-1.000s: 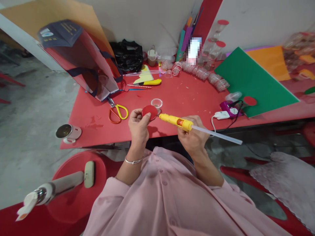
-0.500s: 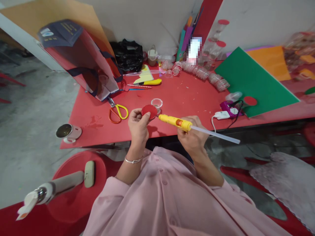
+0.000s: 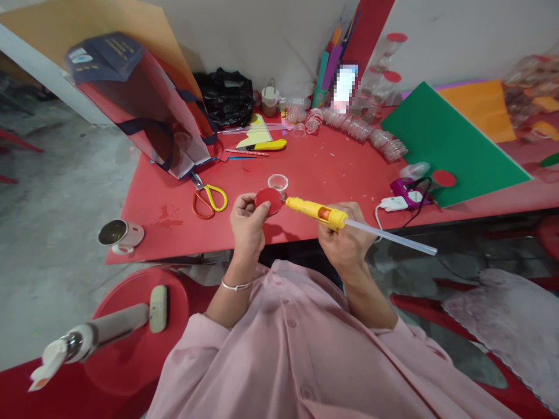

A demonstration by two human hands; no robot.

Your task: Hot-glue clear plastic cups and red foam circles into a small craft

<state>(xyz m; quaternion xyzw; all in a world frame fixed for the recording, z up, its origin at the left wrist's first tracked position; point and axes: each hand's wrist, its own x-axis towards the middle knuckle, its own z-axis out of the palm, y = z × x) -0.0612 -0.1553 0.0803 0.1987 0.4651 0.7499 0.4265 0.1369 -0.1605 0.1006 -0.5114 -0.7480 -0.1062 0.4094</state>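
Note:
My left hand (image 3: pixel 248 220) pinches a round red disc (image 3: pixel 268 201) at its left side, with the thumb lying over it. In my right hand (image 3: pixel 347 238) is a yellow hot glue gun (image 3: pixel 315 212), a long translucent glue stick (image 3: pixel 393 237) poking out of its back end. The gun's nozzle points left and sits at the disc's right edge; I cannot tell whether they touch. Just behind the disc a small clear plastic cup (image 3: pixel 278 183) stands on the red table (image 3: pixel 305 169).
Scissors (image 3: pixel 209 201) and a mug (image 3: pixel 121 235) lie to the left, below a large bag (image 3: pixel 144 110). A yellow cutter (image 3: pixel 271 145) rests farther back, near a row of stacked clear cups (image 3: pixel 358 128). At right are a purple power adapter (image 3: pixel 410 195) and a green board (image 3: pixel 454 145).
The glue gun and my right hand have shifted slightly right. The red disc has moved a little to the right in my left hand's grip.

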